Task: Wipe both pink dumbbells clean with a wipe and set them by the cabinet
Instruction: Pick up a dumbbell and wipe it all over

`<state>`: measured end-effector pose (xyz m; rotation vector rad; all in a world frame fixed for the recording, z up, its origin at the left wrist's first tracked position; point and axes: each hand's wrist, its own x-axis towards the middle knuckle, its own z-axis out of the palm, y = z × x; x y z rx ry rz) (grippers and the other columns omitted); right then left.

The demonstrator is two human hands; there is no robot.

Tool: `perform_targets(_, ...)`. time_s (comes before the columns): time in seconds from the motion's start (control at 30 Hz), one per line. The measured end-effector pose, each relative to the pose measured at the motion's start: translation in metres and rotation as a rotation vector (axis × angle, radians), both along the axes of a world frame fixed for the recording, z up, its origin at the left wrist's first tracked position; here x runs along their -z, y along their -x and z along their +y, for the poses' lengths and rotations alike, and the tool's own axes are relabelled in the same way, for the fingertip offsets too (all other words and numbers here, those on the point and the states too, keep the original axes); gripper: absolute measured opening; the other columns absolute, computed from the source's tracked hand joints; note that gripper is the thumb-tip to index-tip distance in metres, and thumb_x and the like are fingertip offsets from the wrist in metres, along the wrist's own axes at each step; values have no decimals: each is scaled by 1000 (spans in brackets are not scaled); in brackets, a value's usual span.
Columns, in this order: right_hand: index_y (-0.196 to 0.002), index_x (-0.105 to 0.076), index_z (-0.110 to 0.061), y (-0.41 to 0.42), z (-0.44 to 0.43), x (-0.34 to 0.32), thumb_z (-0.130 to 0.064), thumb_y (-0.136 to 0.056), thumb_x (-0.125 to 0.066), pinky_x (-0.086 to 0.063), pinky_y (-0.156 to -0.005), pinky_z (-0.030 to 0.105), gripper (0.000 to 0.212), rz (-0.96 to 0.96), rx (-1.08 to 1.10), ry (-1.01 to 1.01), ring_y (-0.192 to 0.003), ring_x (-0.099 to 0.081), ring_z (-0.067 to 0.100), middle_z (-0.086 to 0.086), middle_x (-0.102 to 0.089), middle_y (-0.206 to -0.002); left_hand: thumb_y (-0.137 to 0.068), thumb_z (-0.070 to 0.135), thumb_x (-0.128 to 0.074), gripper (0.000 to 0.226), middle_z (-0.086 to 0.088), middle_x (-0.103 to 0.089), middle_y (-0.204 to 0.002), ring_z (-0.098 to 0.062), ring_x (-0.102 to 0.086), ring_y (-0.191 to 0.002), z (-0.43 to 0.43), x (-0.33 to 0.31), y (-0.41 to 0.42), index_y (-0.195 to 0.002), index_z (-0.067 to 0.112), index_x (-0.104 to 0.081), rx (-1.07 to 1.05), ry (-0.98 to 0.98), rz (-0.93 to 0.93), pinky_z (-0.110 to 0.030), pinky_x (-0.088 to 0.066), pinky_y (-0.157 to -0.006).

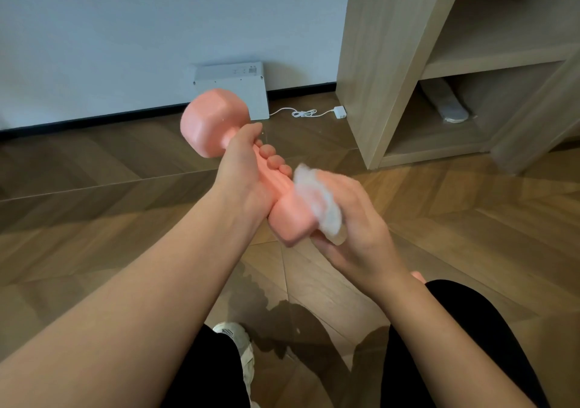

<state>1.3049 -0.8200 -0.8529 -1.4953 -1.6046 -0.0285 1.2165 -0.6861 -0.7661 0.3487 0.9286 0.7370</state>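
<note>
Above floor (94,172) | L hand (241,172) grips pink dumbbell (213,122); R hand (361,222) clutches wipe (317,200) on end | box (232,93) label unreadable

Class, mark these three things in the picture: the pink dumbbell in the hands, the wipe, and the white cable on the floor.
pink dumbbell (213,122): head view, on its far weight end.
wipe (317,200): head view, on its crumpled middle.
white cable (303,113): head view, on its coiled loop.
</note>
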Motion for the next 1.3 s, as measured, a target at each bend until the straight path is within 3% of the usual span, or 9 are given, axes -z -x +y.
perform_targets(0.13, -136, -33, -14, 1, 2, 0, -6, -74, -80, -33, -103, 11, 78, 52, 64, 31, -126, -34, -3, 1, -39, -132, -92, 23, -58, 36, 7, -32, -44, -9, -27, -35, 0, -2, -1, -62, 19, -38, -10, -33, -60, -17, -28, -39)
perform_targets(0.3, -141, -32, -9, 2, 4, -10, -26, -76, -80, -29, -112, 24, 83, 71, -73, -19, -139, -32, 15, 10, -36, -144, -93, 20, -52, 37, 7, -27, -43, -9, -23, -32, -1, -3, 1, -61, 19, -34, -62, -27, -143, -14, -27, -36)
perform_targets(0.53, -126, -38, -30, 5, -1, -9, -51, -64, -79, -36, -83, -1, 77, 284, 77, 153, -109, -43, -19, -37, -42, -112, -92, 20, -50, 33, 8, -26, -44, -10, -23, -35, -3, -3, 0, -62, 20, -34, -36, -105, -144, -18, -27, -38)
perform_targets(0.6, -129, -37, -25, 5, -1, -9, -41, -67, -83, -36, -87, 1, 79, 265, 83, 108, -113, -41, -16, -33, -40, -116, -91, 19, -50, 33, 8, -26, -44, -10, -23, -35, -2, -3, -2, -62, 20, -34, -34, -103, -163, -19, -27, -38)
perform_targets(0.77, -134, -37, -12, 5, 6, -15, -17, -71, -84, -32, -110, 24, 79, 166, -18, -71, -136, -35, 15, 15, -39, -139, -91, 19, -47, 33, 8, -25, -43, -10, -22, -35, 1, -3, -3, -62, 20, -32, -40, -92, -198, -19, -25, -39)
perform_targets(0.93, -126, -39, -27, 5, 1, -11, -26, -64, -88, -40, -86, 5, 79, 384, 51, 161, -114, -48, -6, -21, -48, -119, -90, 19, -48, 35, 8, -25, -44, -10, -22, -35, 0, -4, -2, -59, 21, -32, -27, -112, -211, -21, -25, -39)
perform_targets(1.03, -116, -40, -25, 7, -1, -9, -28, -63, -88, -39, -74, 0, 71, 418, 82, 184, -97, -48, -15, -23, -47, -102, -89, 19, -49, 36, 8, -26, -44, -10, -24, -35, -1, -6, -2, -57, 21, -34, -17, -105, -235, -20, -26, -38)
perform_targets(1.23, -129, -31, -48, 19, 5, -16, -43, -62, -83, -41, -91, 7, 84, 512, 49, 62, -120, -46, 0, -9, -46, -129, -89, 22, -53, 33, 6, -32, -47, -11, -31, -38, -3, -7, -3, -59, 18, -40, -32, -89, -225, -20, -32, -42)
perform_targets(1.3, -136, -33, -33, 14, 8, -15, -32, -68, -84, -37, -102, 15, 85, 343, 59, -21, -129, -40, 7, -1, -40, -137, -88, 24, -60, 31, 2, -43, -51, -13, -42, -43, -1, -8, -4, -64, 16, -43, -25, -61, -137, -21, -41, -48)
